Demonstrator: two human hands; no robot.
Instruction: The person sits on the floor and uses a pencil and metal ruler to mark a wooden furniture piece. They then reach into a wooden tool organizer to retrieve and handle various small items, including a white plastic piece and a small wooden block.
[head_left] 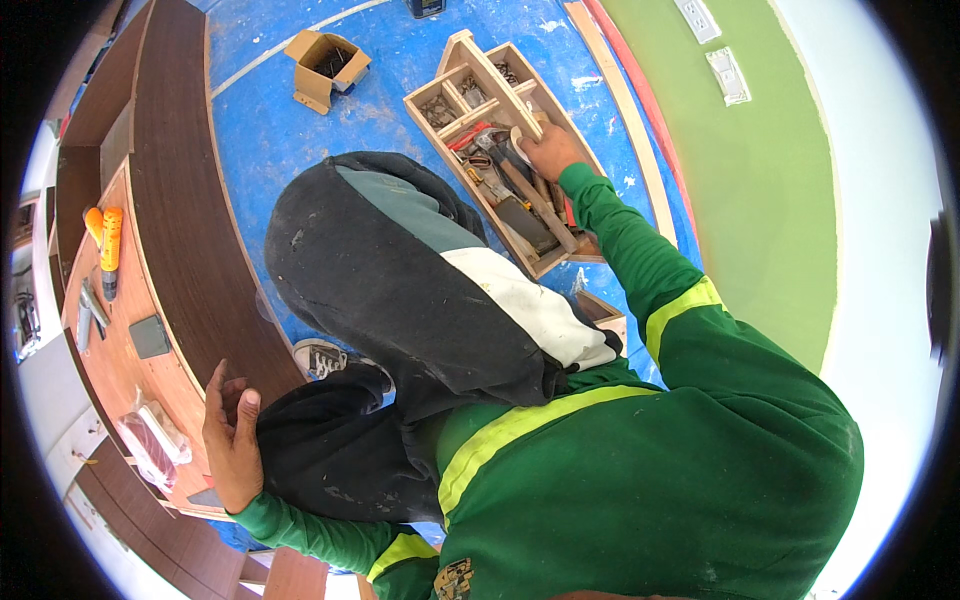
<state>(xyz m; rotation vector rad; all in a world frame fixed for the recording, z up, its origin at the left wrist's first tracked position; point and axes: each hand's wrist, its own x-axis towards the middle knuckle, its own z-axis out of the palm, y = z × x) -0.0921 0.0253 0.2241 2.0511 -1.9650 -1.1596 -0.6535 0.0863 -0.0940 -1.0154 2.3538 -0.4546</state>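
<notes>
My right hand reaches forward to a wooden toolbox, its fingers closed around the bar that runs along the middle as a handle. Inside the box lie a hammer, red-handled and yellow-handled tools, and a flat dark piece. Small compartments at its far end hold loose metal hardware. My left hand is held up at the lower left, empty, fingers apart, beside a dark brown wood panel.
Blue sheeting covers the floor. An opened cardboard box holds dark screws or nails. On the wooden surface at left lie a yellow drill, a grey block and a plastic-wrapped item. A green wall bounds the right.
</notes>
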